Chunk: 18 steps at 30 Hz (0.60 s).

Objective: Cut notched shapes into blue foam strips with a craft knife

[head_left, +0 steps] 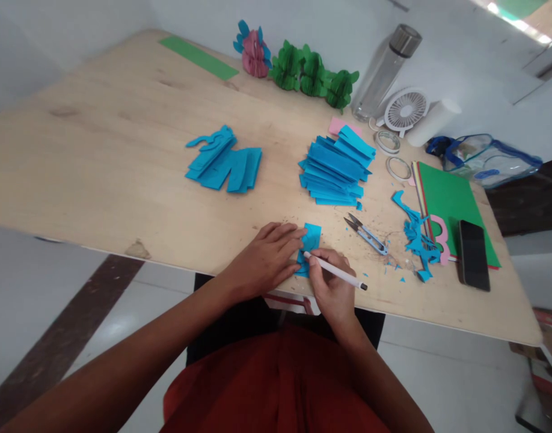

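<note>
A small blue paper piece [312, 233] lies flat near the table's front edge. My left hand [271, 255] rests palm down with fingers stretched out, its fingertips on the left side of that paper. In my right hand [334, 285] is a white pen [337, 272], slanted with its tip down at the paper; the fingers are closed around the barrel. Thread snips [366, 234] lie to the right of the paper. Behind are a pile of folded blue paper strips [334, 168] and, further left, a smaller group of blue paper pieces [226, 162].
Blue scraps [418, 234], a pink paper cutout [439, 239], a phone [473, 255] and green sheets [451, 192] lie right. Along the wall stand green paper figures [312, 72], a pink one [255, 54], a bottle [384, 75] and a fan [406, 110]. Tape rolls [398, 168] sit nearby.
</note>
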Each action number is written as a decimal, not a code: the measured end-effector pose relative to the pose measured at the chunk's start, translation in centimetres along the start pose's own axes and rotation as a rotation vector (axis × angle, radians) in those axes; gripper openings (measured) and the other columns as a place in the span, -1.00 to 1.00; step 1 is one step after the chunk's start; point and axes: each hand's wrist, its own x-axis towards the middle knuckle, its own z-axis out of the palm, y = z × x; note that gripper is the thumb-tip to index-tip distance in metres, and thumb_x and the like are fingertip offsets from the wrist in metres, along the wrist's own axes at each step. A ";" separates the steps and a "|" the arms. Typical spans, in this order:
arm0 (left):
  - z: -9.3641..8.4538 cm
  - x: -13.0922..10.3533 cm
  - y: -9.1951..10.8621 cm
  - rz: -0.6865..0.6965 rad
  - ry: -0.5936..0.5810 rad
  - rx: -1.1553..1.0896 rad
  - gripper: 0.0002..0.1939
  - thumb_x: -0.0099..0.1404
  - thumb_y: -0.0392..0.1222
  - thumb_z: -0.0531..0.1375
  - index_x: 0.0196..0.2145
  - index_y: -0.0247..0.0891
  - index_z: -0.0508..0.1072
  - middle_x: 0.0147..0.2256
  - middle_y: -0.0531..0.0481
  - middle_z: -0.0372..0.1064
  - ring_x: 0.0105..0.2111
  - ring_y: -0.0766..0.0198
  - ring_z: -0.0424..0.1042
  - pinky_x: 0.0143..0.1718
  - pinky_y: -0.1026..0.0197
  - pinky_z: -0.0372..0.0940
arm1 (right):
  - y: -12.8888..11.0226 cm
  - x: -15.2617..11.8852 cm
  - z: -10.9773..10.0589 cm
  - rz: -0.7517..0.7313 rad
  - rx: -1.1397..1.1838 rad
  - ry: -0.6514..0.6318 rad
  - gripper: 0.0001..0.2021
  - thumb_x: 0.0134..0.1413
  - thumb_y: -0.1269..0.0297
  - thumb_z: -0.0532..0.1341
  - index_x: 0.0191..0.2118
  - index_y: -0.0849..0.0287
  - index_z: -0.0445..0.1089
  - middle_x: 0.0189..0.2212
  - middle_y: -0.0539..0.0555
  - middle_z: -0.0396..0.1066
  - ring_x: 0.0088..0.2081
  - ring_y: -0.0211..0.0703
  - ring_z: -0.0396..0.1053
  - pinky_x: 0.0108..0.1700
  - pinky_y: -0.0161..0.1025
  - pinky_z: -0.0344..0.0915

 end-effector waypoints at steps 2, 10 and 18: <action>0.0 0.0 0.0 0.002 -0.001 0.003 -0.65 0.37 -0.19 0.11 0.08 -0.35 0.34 0.19 -0.28 0.31 0.23 -0.06 0.21 0.23 -0.17 0.14 | 0.0 0.0 0.0 0.003 0.006 -0.006 -0.85 0.23 0.25 0.15 -0.26 0.09 0.46 -0.35 0.06 0.58 -0.28 -0.08 0.50 -0.14 -0.07 0.32; 0.1 0.1 0.0 -0.001 -0.003 0.008 -0.64 0.38 -0.19 0.12 0.08 -0.37 0.35 0.19 -0.28 0.31 0.24 -0.06 0.19 0.24 -0.15 0.13 | 0.0 0.0 0.0 -0.018 0.006 -0.004 -0.85 0.24 0.24 0.15 -0.26 0.09 0.46 -0.34 0.05 0.59 -0.29 -0.08 0.51 -0.14 -0.07 0.33; 0.1 0.0 -0.1 -0.003 -0.025 0.001 -0.64 0.38 -0.19 0.11 0.08 -0.37 0.35 0.20 -0.29 0.30 0.23 -0.07 0.20 0.24 -0.17 0.12 | 0.2 0.0 -0.1 -0.042 0.009 -0.003 -0.86 0.24 0.24 0.16 -0.27 0.08 0.47 -0.33 0.05 0.59 -0.28 -0.08 0.52 -0.13 -0.07 0.33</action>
